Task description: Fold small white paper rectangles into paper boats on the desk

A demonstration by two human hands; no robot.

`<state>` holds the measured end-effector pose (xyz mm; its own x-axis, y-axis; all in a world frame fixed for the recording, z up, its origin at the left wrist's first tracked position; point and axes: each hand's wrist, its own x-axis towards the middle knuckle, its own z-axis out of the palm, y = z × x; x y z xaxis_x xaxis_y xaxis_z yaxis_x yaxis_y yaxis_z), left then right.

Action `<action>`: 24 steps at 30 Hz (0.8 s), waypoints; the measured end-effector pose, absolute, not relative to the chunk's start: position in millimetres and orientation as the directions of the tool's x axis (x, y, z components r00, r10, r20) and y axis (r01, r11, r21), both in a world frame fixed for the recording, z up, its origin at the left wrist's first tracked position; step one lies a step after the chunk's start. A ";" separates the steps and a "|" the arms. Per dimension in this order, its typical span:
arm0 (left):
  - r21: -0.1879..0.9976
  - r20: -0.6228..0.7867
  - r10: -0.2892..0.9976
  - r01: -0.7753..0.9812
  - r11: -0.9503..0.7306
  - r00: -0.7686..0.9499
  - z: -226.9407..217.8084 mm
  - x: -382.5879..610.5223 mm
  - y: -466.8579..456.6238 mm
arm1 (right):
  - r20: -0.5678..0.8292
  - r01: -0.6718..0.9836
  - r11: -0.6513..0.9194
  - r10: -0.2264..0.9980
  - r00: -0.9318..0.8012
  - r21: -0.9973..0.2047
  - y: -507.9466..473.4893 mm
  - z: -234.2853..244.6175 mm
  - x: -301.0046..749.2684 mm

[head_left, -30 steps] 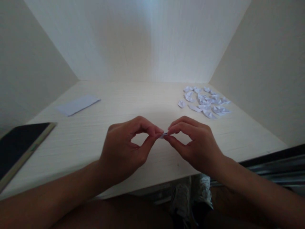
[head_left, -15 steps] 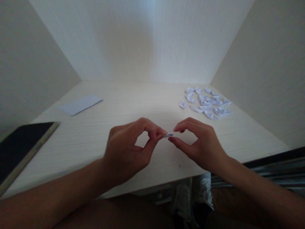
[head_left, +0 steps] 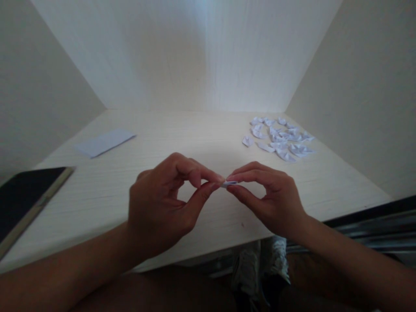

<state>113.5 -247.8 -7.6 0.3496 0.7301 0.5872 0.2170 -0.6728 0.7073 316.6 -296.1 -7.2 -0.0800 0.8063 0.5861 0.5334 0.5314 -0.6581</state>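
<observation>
A small folded piece of white paper (head_left: 230,183) is held up between my two hands above the table, near its front edge. My left hand (head_left: 172,199) pinches its left end between thumb and forefinger. From the other side, my right hand (head_left: 268,193) has its thumb under the paper and its fingertips on top, closed on the right end. Fingertips cover much of the paper, so its exact shape is hard to make out. Several small folded white paper boats (head_left: 279,136) lie in a loose group at the back right of the table.
A flat folded white sheet (head_left: 105,142) lies at the back left. At the left edge is a dark tablet-like device (head_left: 29,199) with a gold rim. Pale panels enclose the table (head_left: 182,130) at the back and sides. Below its front edge, shoes (head_left: 260,264) show.
My right thumb and fingers have closed onto the paper's right end. My left hand has shifted slightly left and altered its finger pose, still pinching. The view has moved a little.
</observation>
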 end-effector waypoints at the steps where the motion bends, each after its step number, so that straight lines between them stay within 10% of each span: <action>1: 0.714 0.591 0.731 0.199 -0.671 0.342 -7.7 114.1 -247.8 | 0.582 0.521 0.530 0.810 -0.074 -0.670 -295.8 -7.5 316.8; 24: 0.911 0.330 0.894 0.147 -0.386 0.303 -4.5 120.1 -229.3 | 0.431 0.680 0.311 0.902 0.008 -0.664 -288.0 -18.1 308.5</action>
